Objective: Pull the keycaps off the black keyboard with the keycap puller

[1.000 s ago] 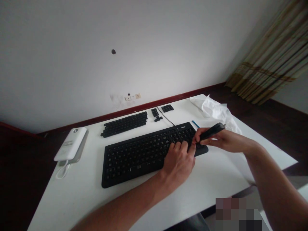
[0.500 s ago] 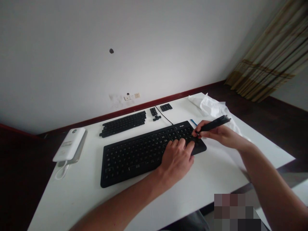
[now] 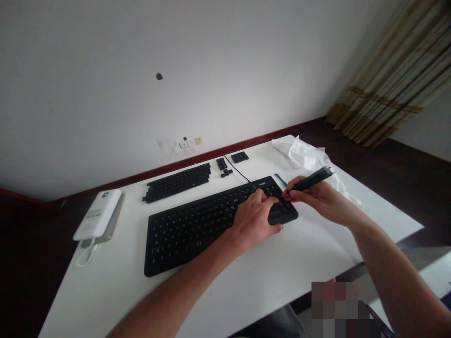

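Observation:
A black keyboard point(image 3: 190, 234) lies across the white table, its keycaps off over much of it as far as I can see. My left hand point(image 3: 252, 213) rests on its right half, fingers spread and bent, holding nothing. In my right hand point(image 3: 310, 190) is a slim black brush-like tool point(image 3: 315, 177), gripped like a pen. Its lower tip points at the keyboard's number pad area, and its upper end looks frayed. My right fingertips partly hide the lower tip. Beyond the keyboard, black keycaps point(image 3: 178, 182) lie grouped in keyboard order.
Smaller keycap groups point(image 3: 240, 157) lie near the table's back edge, beside a thin black cable point(image 3: 237, 169). A blue stick point(image 3: 281, 179) lies behind the keyboard. Crumpled white plastic point(image 3: 306, 157) is at the back right. A white power bank point(image 3: 98, 213) with a cable stands at the left edge.
My left hand has shifted on the keyboard, its fingers moving slightly left and up, the thumb now apart. The right hand keeps its grip near the number pad. The view has shifted slightly.

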The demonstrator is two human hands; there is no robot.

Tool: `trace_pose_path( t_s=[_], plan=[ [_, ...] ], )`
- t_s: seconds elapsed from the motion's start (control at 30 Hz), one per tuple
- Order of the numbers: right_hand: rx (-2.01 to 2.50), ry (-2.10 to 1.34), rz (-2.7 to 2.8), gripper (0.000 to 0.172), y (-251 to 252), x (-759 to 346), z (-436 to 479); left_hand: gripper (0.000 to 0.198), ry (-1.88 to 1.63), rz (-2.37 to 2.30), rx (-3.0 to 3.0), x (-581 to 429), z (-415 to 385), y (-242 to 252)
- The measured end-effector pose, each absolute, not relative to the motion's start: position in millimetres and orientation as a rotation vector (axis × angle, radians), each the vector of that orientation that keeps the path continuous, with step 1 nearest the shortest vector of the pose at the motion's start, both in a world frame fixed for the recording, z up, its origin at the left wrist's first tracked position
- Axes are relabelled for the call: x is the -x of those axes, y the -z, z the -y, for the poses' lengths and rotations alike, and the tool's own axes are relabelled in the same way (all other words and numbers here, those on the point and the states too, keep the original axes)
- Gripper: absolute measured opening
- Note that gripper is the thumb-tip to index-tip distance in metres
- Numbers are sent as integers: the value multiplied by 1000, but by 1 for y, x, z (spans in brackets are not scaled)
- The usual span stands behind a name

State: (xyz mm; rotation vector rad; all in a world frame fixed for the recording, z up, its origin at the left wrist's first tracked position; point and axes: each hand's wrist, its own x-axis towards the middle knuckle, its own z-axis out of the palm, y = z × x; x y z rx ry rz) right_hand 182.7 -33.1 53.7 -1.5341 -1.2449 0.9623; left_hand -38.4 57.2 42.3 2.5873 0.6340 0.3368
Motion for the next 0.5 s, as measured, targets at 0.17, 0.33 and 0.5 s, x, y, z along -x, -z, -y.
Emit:
trace_pose_path(
  t_s=[0.17, 0.33, 0.5],
  plan=[
    [1584, -979, 1358, 35, -68, -178, 28, 54, -342, -639, -2610, 41, -55, -44],
    [1603, -1084, 1431, 38, -75, -181, 19, 53, -349, -636, -2623, 41, -54, -44],
    [1554, -1165, 1386, 37, -70, -187, 20, 51, -373, -638, -2628, 40, -53, -41]
  ],
)
